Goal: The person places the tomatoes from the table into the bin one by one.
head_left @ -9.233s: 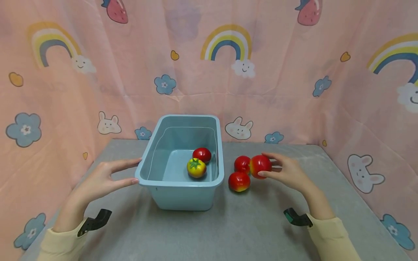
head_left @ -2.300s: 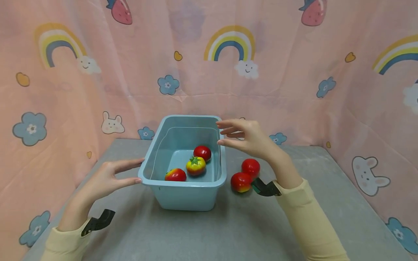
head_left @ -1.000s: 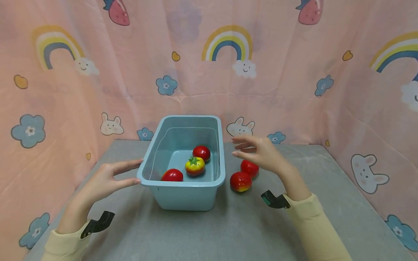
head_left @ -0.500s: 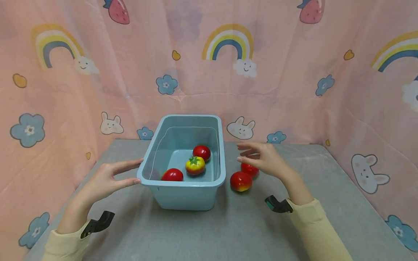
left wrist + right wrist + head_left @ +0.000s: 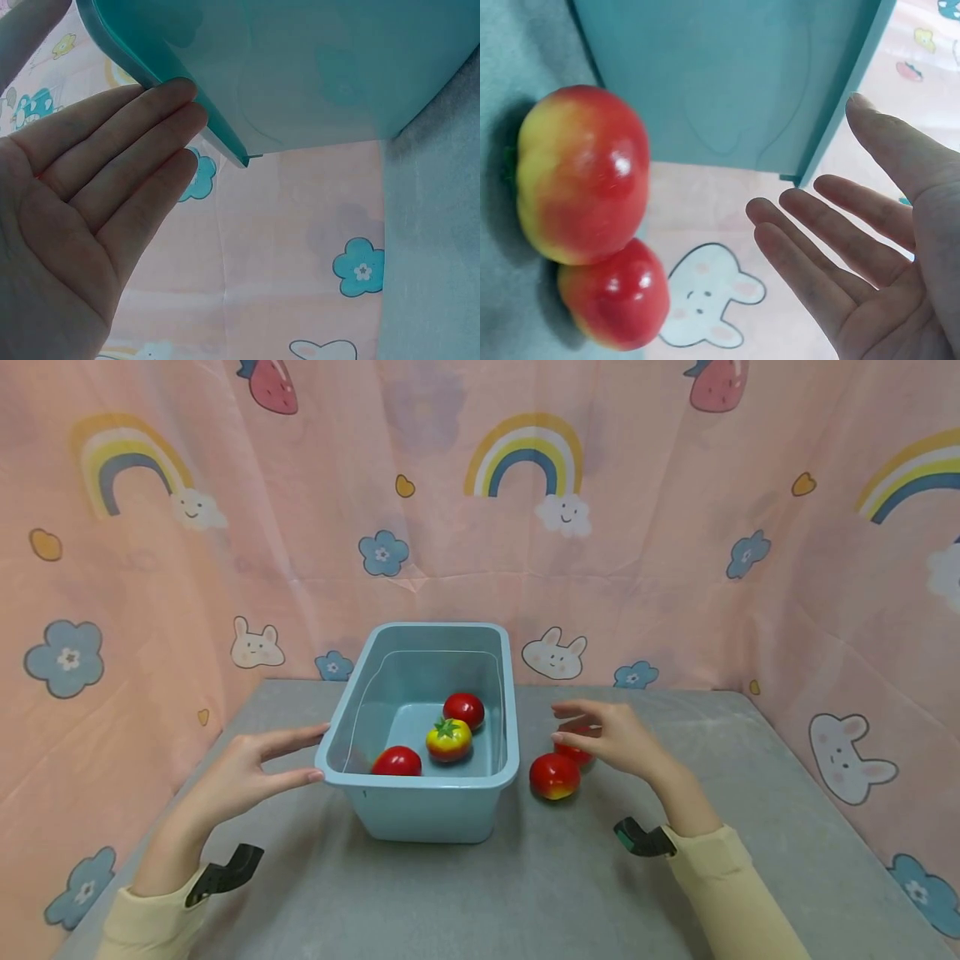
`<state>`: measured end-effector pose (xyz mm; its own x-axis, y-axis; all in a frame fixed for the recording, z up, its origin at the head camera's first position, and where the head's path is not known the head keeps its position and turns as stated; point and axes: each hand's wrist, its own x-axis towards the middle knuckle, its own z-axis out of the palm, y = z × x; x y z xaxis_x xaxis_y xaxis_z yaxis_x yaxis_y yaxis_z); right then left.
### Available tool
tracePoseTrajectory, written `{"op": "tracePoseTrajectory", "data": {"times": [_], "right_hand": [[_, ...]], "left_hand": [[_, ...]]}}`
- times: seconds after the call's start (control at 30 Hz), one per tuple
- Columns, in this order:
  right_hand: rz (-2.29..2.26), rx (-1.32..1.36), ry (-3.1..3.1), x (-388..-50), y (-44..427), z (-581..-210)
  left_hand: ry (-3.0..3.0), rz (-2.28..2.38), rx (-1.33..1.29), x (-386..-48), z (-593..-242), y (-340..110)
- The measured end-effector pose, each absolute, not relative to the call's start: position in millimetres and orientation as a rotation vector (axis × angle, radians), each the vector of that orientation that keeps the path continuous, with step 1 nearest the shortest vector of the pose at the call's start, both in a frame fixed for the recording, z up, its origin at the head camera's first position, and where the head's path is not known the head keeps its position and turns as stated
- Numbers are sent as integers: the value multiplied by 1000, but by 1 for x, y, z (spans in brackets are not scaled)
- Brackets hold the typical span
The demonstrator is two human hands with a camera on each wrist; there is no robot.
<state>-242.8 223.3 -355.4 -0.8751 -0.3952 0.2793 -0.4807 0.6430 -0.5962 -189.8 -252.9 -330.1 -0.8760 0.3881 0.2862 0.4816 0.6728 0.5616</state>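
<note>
A light-blue plastic bin holds three toy tomatoes: a red one farthest back, a yellow-red one with a green calyx, and another red one partly hidden by the front rim. My left hand touches the bin's left rim with extended fingers and thumb. To the right of the bin, two more tomatoes sit close together, the front one in plain sight. My right hand, holding nothing, hovers over the rear tomato with fingers spread, partly covering it in the head view.
The bin and tomatoes stand on a grey tabletop. A pink patterned curtain hangs behind the table and along both sides. Each wrist carries a black camera mount, such as the left one.
Earlier, my right hand held a tomato beside the bin; that tomato now lies inside at the front. Since then the right hand has come back right and down over the outside tomatoes. My left hand stays put.
</note>
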Motion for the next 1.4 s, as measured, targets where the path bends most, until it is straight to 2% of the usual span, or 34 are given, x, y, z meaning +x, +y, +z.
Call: {"op": "tracePoseTrajectory", "data": {"times": [0.73,1.4], "right_hand": [[1018,660,-2831,-245,242,-392],[1019,680,-2903,-244,244,-407]], "left_hand": [[-2742,-985,-716,-190,-331,-253],[-2740,-967,-705,-190,-331,-253]]}}
